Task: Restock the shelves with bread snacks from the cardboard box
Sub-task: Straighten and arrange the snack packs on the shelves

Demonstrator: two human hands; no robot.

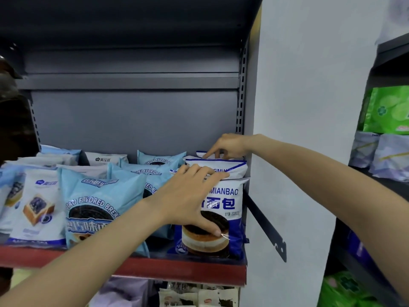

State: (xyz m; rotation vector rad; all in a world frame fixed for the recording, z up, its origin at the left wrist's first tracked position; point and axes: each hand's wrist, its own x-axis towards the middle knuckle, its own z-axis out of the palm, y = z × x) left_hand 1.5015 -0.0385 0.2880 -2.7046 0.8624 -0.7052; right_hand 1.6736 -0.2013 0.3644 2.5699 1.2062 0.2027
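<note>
At the right end of the shelf [124, 270], which has a red front edge, stands a row of white-and-dark-blue bread snack packets. The front packet [223, 218] is upright, facing near, with a picture of a round dark cookie-topped layered cake low on its face. Its readable writing is "MIANBAO", large blue Chinese characters below that, and a small date line too fine to read. The left hand [188, 198] lies spread over this packet's face and top, thumb pressed on the cake picture, fingers curled over the upper edge, so its grip holds the packet.

Just behind it, the second packet [230, 168] shows a blue-trimmed top seam and the letters "SIMIA". Farther back, the right hand [225, 145] pinches the top seam of the rear packet [204, 154] with curled fingertips, against the grey back panel.

To the left, light-blue packets [93, 204] read "FLAVORED BREAD" around a dark cookie ring. Left again, white packets [36, 207] show a blueberry toast cube.
</note>
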